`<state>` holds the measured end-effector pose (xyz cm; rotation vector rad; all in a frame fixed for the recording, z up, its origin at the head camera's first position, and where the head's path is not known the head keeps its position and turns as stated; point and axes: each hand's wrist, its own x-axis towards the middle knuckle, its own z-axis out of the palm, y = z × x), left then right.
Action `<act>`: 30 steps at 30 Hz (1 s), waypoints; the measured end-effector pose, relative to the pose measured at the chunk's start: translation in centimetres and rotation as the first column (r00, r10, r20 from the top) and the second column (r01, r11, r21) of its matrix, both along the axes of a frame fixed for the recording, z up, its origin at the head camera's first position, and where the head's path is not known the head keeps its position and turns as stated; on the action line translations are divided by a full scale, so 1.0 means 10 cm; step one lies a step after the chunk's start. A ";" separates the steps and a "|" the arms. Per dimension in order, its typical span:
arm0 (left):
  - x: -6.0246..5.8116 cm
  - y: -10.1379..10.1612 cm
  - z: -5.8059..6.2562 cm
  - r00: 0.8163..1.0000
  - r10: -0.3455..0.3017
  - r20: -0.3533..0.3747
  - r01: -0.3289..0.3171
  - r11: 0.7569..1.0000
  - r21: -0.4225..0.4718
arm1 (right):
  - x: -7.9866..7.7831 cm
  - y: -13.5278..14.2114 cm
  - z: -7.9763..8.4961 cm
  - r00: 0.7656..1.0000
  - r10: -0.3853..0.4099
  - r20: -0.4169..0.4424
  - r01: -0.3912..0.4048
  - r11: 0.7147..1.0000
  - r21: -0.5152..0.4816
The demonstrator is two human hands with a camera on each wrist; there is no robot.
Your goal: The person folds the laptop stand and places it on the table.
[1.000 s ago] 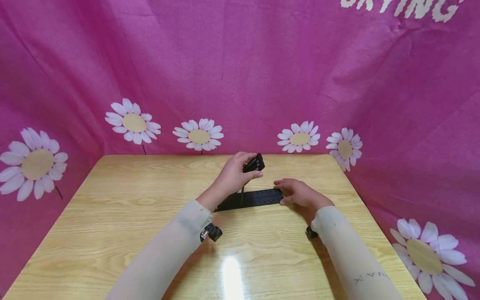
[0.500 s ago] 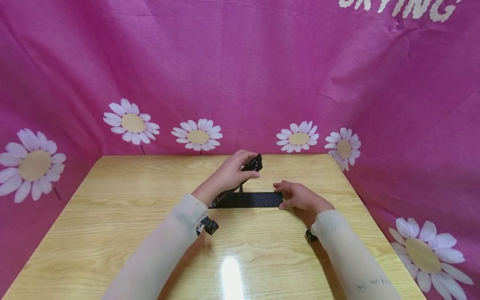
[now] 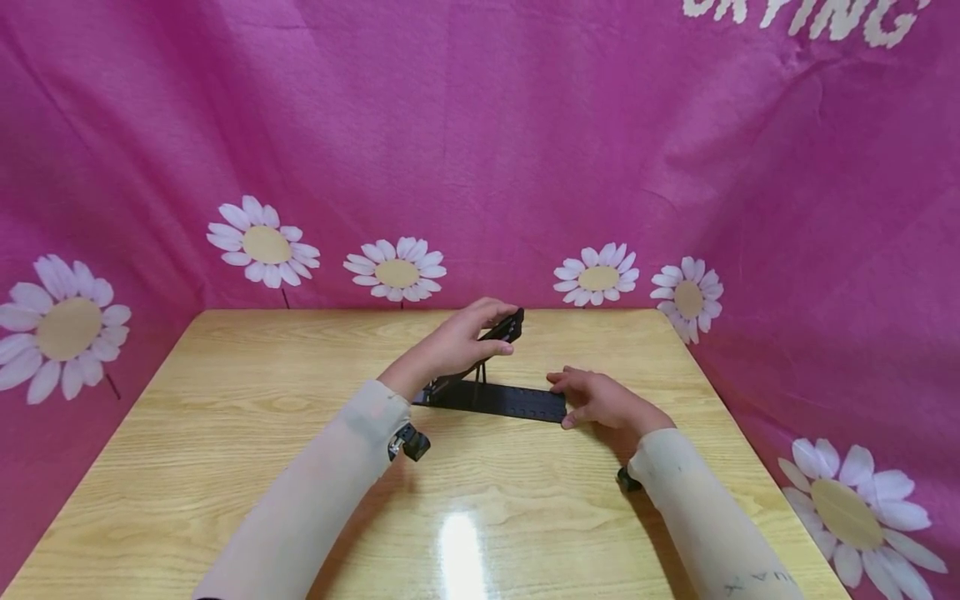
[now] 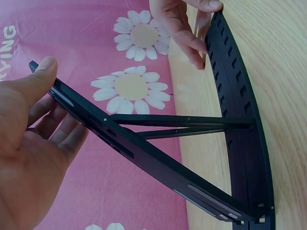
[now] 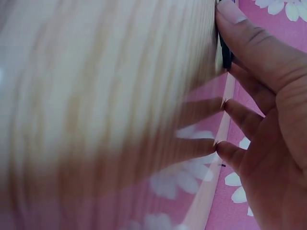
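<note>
A black folding laptop stand (image 3: 517,403) stands half unfolded on the wooden table. Its notched base strip (image 4: 240,86) lies flat, while the slotted upper arm (image 4: 158,165) slants up from the hinge at the left end. Thin support legs (image 4: 182,120) run between the two, their ends at the notches. My left hand (image 3: 459,342) grips the raised end of the upper arm, thumb on one face and fingers behind. At the base's right end, my right hand (image 3: 603,398) holds it between thumb and fingers; some fingertips (image 5: 223,146) touch the tabletop.
The wooden table (image 3: 247,467) has its back edge a short way behind the stand. A pink cloth (image 3: 480,150) with white daisies hangs along the back and both sides. Wrist cameras (image 3: 414,443) sit on both sleeves.
The stand has turned on the table: its right end has come nearer to me and its hinge end has gone back. My left hand has shifted slightly left, my right hand slightly nearer.
</note>
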<state>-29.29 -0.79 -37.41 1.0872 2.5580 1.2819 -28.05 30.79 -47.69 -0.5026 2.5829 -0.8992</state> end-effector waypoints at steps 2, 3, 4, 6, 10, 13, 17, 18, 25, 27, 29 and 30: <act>0.00 -0.01 0.00 1.000 -0.009 -0.017 0.009 1.000 -0.012 | 0.01 0.00 0.01 1.000 0.028 -0.015 -0.028 1.000 0.003; 0.00 -0.01 0.00 1.000 -0.013 -0.025 0.013 1.000 -0.016 | 0.01 0.00 0.01 0.999 0.041 -0.024 -0.041 0.999 0.006; 0.00 -0.01 0.01 0.999 -0.019 -0.034 0.018 1.000 -0.020 | 0.01 0.01 0.01 0.997 0.061 -0.044 -0.061 0.998 0.016; 0.00 -0.02 0.01 0.999 -0.026 -0.045 0.025 0.999 -0.023 | 0.01 0.00 0.02 0.994 0.082 -0.074 -0.079 0.996 0.038; 0.00 -0.03 0.01 0.998 -0.042 -0.051 0.041 0.999 -0.025 | 0.04 -0.01 0.02 0.996 0.061 -0.072 -0.058 0.998 0.038; -0.01 -0.04 0.01 0.998 -0.052 -0.046 0.051 0.998 -0.029 | 0.08 -0.03 0.01 0.998 0.033 -0.055 -0.032 0.999 0.017; 0.00 -0.07 0.01 0.997 -0.057 -0.046 0.055 0.998 -0.038 | 0.13 -0.06 -0.01 0.999 0.024 -0.048 -0.024 1.000 -0.011; 0.00 -0.08 0.01 0.997 -0.060 -0.049 0.058 0.998 -0.039 | 0.14 -0.06 -0.01 0.998 0.029 -0.053 -0.030 0.999 -0.013; 0.02 -0.14 0.00 0.996 -0.067 -0.054 0.064 0.996 -0.056 | 0.18 -0.11 -0.02 0.992 0.084 -0.098 -0.080 0.996 0.042; 0.03 -0.14 -0.01 0.996 -0.067 -0.063 0.063 0.996 -0.057 | 0.17 -0.12 -0.02 0.988 0.114 -0.109 -0.107 0.992 0.060; 0.04 -0.13 -0.01 0.994 -0.069 -0.082 0.064 0.996 -0.059 | 0.17 -0.12 -0.02 0.981 0.144 -0.128 -0.136 0.988 0.072; 0.05 -0.13 -0.02 0.993 -0.070 -0.093 0.065 0.996 -0.058 | 0.16 -0.11 -0.03 0.978 0.156 -0.141 -0.146 0.986 0.081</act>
